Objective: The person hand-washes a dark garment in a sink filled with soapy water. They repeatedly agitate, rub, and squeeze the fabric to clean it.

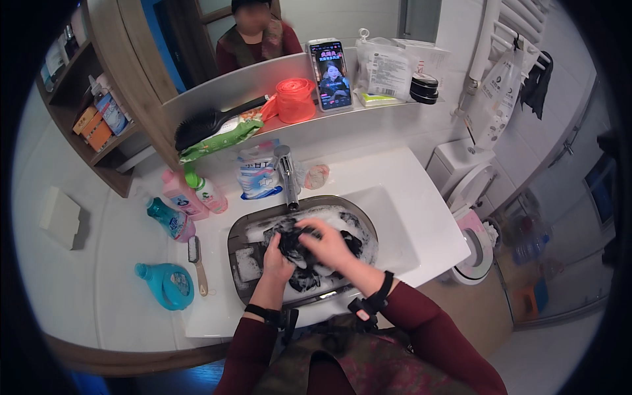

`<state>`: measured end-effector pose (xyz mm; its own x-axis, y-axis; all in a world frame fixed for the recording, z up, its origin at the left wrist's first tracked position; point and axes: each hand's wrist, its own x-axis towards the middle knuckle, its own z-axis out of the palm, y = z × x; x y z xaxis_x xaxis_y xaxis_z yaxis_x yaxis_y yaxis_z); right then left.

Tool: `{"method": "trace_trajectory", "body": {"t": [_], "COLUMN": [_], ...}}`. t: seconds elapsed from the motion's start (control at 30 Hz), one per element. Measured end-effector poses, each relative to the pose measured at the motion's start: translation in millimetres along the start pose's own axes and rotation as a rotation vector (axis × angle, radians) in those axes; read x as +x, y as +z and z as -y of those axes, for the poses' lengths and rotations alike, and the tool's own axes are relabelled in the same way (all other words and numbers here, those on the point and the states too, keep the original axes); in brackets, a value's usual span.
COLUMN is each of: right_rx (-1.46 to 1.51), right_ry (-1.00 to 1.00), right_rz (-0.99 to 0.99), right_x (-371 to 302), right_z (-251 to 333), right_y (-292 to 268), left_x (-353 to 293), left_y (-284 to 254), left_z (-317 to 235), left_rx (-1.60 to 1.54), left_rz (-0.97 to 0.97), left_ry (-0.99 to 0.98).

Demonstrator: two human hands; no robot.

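Observation:
A soaked black cloth garment (pixel 291 242), streaked with white suds, is held up over the foamy water. My left hand (pixel 279 261) is closed on its left side, thumb upward. My right hand (pixel 326 242) is at its right edge with bent fingers; they are slightly blurred, and whether they pinch the fabric I cannot tell. Both hands are over a dark grey plastic basin (pixel 238 279) set in the white sink. More black fabric (pixel 304 280) lies partly under the suds below my hands. What kind of garment it is does not show.
A chrome faucet (pixel 287 172) reaches over the basin's far rim. Left of it stand a detergent bag (pixel 258 172) and several bottles, with a scrub brush (pixel 199 266) and a blue jug (pixel 167 286) nearer. A lit phone (pixel 331 75) leans on the shelf; a toilet (pixel 471 253) stands right.

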<state>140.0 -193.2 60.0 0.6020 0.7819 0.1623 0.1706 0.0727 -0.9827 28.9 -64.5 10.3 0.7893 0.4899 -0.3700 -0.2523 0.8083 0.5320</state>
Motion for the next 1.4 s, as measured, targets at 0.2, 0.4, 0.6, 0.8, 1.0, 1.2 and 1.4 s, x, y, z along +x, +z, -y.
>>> {"method": "trace_trajectory", "body": {"t": [0.2,0.4,0.6,0.8,1.0,1.2,1.4], "right_rx": [-0.508,-0.461,-0.365,-0.436,-0.263,-0.114,-0.521], "right_ry": [0.052,-0.106,-0.038,-0.143,-0.188,-0.302,-0.239], "right_rz": [-0.38,0.155,-0.503,-0.284,-0.231,-0.505,0.011], "right_x": [1,1,-4,-13,-9,0,-27], "right_z": [6,5,2,0,10,19,9], "right_y": [35,43,40,37,15,-34,-44], "left_x": [-10,-14,-5,6,-9,-29,-39], "left_y": [24,22,12,9,52,97,114], "left_z": [24,3,7,21,26,75,109], "left_rx": [0.313,0.02,0.658,0.259,0.259,0.209,0.216], "left_rz": [-0.148,0.045,-0.072,-0.152,-0.048,-0.151,-0.04], "left_ry": [-0.078,-0.123,-0.097,-0.137,0.129,0.266,0.262]}}
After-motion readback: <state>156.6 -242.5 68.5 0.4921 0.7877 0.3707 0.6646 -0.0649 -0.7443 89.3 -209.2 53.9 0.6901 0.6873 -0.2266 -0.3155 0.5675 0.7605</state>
